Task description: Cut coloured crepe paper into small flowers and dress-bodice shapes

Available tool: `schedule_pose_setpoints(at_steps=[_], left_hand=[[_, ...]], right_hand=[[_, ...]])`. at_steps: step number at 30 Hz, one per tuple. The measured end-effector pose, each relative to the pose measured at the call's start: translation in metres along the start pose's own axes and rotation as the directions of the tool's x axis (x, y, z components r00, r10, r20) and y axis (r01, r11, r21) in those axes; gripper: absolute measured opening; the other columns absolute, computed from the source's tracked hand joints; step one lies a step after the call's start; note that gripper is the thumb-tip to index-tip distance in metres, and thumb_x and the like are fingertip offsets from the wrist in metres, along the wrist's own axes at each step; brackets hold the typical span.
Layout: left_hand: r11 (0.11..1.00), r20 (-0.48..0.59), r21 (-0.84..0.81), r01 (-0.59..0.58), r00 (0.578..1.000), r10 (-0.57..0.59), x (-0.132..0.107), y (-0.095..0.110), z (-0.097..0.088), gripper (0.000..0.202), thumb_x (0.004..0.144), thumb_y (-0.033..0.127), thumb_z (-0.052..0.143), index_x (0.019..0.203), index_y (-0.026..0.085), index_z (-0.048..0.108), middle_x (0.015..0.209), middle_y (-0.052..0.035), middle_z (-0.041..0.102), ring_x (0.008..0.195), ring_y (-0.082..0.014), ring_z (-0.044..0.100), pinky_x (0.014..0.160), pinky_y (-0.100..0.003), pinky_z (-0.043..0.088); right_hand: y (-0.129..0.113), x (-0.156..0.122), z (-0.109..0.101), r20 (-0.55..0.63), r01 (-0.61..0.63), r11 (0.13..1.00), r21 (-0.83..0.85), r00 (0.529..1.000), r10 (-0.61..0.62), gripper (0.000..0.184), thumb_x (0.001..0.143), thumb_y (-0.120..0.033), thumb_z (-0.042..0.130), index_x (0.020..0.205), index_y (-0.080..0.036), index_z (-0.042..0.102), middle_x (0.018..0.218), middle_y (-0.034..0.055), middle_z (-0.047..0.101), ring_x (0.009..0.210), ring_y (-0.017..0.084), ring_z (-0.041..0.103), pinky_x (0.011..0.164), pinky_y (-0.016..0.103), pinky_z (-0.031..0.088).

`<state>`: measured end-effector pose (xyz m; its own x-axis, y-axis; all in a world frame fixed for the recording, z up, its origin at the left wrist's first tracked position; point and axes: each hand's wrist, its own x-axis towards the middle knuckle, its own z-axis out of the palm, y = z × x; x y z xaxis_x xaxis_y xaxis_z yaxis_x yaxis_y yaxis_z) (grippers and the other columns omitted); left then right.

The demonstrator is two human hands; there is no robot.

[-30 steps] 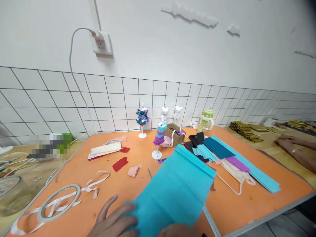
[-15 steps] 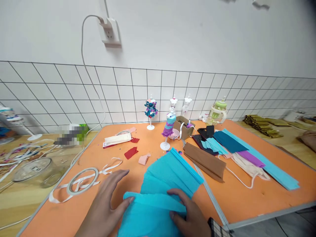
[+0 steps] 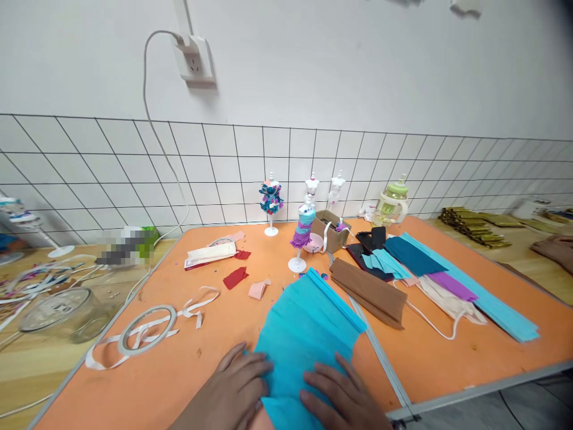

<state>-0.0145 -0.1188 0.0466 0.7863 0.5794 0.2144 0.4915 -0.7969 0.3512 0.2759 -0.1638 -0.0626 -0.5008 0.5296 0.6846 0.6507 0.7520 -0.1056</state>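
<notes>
A stack of turquoise crepe paper (image 3: 308, 328) lies on the orange table mat (image 3: 215, 334) right in front of me. My left hand (image 3: 233, 391) lies flat on the mat, fingers spread, with its fingertips on the paper's left edge. My right hand (image 3: 342, 397) presses flat on the paper's near right part, fingers stretched out. Neither hand grips anything. Behind the paper stands a small white mannequin (image 3: 302, 239) dressed in turquoise and purple ruffles.
Brown folded paper (image 3: 369, 291), dark blue, purple, pink and turquoise sheets (image 3: 447, 280) lie to the right. A tape ring with white ribbon (image 3: 147, 328) lies left. Other mannequins (image 3: 271, 203), a small cardboard box (image 3: 331, 233), a bottle (image 3: 391, 206) stand by the tiled wall. Another person's hand (image 3: 555, 248) rests far right.
The turquoise paper was raised and folded toward me, then laid down flat. Both hands have moved onto its near end and now press it against the mat.
</notes>
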Motion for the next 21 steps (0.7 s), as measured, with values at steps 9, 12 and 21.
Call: schedule_pose_setpoints(at_steps=[9,12,21], left_hand=[[0.548,0.161,-0.742,0.387,0.896,-0.414,0.012,-0.012,0.013,0.077,0.081,0.078,0.050,0.140,0.030,0.044,0.101,-0.0050,0.072,0.092,-0.0258,0.069,0.076,-0.035,0.055],[0.446,0.092,-0.850,0.279,0.914,-0.395,0.025,-0.018,0.018,0.092,0.070,0.078,0.064,0.144,0.030,0.038,0.129,-0.0096,0.063,0.118,-0.0308,0.059,0.096,-0.042,0.049],[0.601,0.138,-0.516,0.610,0.752,-0.644,0.052,-0.014,0.033,0.067,0.081,0.024,0.053,0.145,0.017,0.037,0.114,-0.0103,0.069,0.084,-0.0236,0.065,0.080,-0.041,0.052]], right_hand=[[-0.013,-0.020,0.000,0.234,-0.736,0.643,0.211,0.677,0.698,0.049,0.091,-0.063,0.048,0.109,-0.026,0.075,0.106,0.0096,0.076,0.092,0.027,0.074,0.078,0.034,0.060],[-0.020,-0.003,-0.014,0.290,-0.916,0.236,0.324,0.334,0.897,0.069,0.087,-0.074,0.044,0.111,-0.017,0.074,0.111,0.0124,0.074,0.103,0.032,0.070,0.087,0.039,0.057],[-0.010,-0.003,-0.022,-0.091,-0.840,0.536,0.085,0.529,0.844,0.087,0.089,-0.063,0.048,0.157,-0.016,0.021,0.143,0.0195,0.053,0.122,0.041,0.058,0.093,0.055,0.052]])
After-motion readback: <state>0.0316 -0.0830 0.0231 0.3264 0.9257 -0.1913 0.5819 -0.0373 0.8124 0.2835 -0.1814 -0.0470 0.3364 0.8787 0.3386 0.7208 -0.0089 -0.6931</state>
